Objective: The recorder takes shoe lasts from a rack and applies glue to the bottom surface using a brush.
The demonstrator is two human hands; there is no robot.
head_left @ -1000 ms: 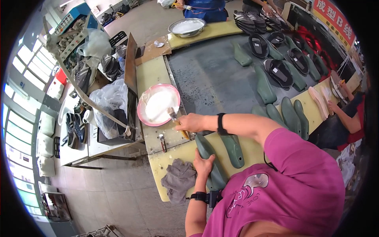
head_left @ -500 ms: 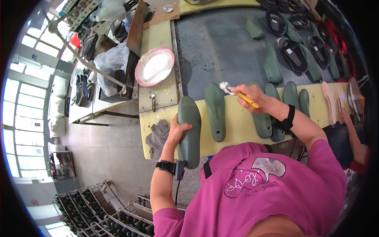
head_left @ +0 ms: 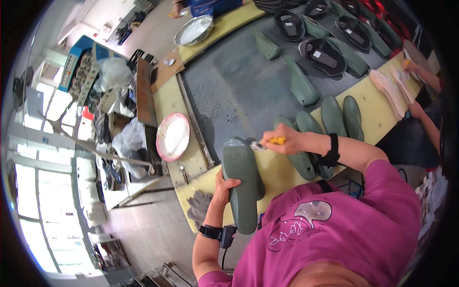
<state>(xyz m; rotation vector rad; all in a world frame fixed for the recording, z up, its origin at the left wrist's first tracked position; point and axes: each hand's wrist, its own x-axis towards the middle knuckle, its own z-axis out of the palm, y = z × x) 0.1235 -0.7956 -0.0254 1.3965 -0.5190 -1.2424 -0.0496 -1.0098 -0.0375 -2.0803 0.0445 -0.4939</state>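
My left hand [head_left: 223, 188] is wrapped around a green shoe last [head_left: 242, 191], held sole up with its toe pointing away from me. Wet whitish streaks show across the toe. In my right hand [head_left: 288, 138] is a yellow-handled brush [head_left: 276, 140]; its white-coated bristles are just right of the last's toe, and I cannot tell whether they touch. Another green last [head_left: 258, 167] lies partly hidden behind the held one. To the right of my right hand, several green lasts [head_left: 333, 117] rest on the yellow table edge [head_left: 278, 172].
A pink-rimmed bowl [head_left: 159, 148] of white paste stands on the left, near a small metal tool [head_left: 184, 175] and a grey rag [head_left: 200, 208]. Black shoe uppers [head_left: 323, 56] and lasts cover the far right. Beside light insoles [head_left: 387, 93] is another person's hand [head_left: 415, 71].
My right hand has brought the brush down and left to the held last's toe, where whitish streaks now show. The view has turned, and the held last now overlaps the one beside it.
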